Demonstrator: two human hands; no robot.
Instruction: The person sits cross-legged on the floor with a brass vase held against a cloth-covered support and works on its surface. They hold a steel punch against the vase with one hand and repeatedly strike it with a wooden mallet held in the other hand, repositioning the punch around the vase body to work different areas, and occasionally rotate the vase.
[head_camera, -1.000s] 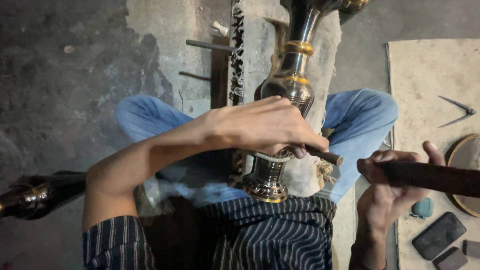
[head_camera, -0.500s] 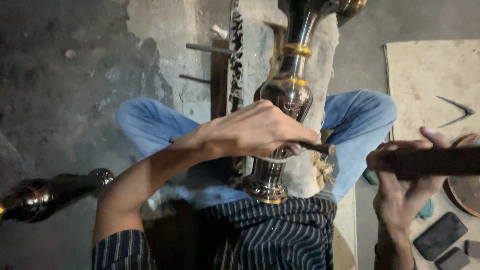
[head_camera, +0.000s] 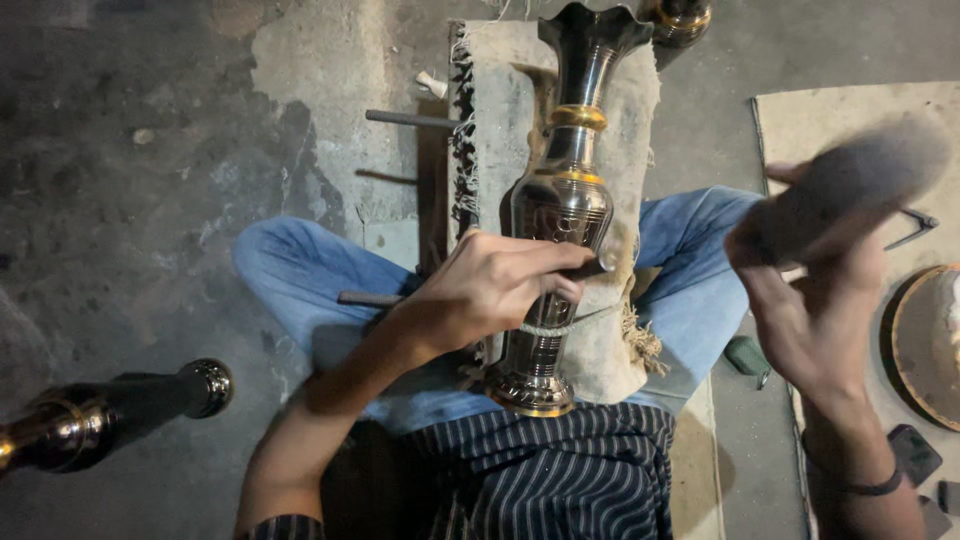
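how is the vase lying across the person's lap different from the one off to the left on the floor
The lap vase shows whole, lying on sackcloth with the left hand on its body; the floor vase is cut off by the frame edge and untouched. The lap vase points up the picture, the floor vase sideways. Both are dark polished metal with gold bands.

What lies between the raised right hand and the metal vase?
In the head view, between right hand and vase lie the sackcloth edge and a jeans-clad knee.

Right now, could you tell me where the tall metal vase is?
In the head view, the metal vase lies centre frame on a burlap cloth between the person's knees, with the left hand resting on its body.
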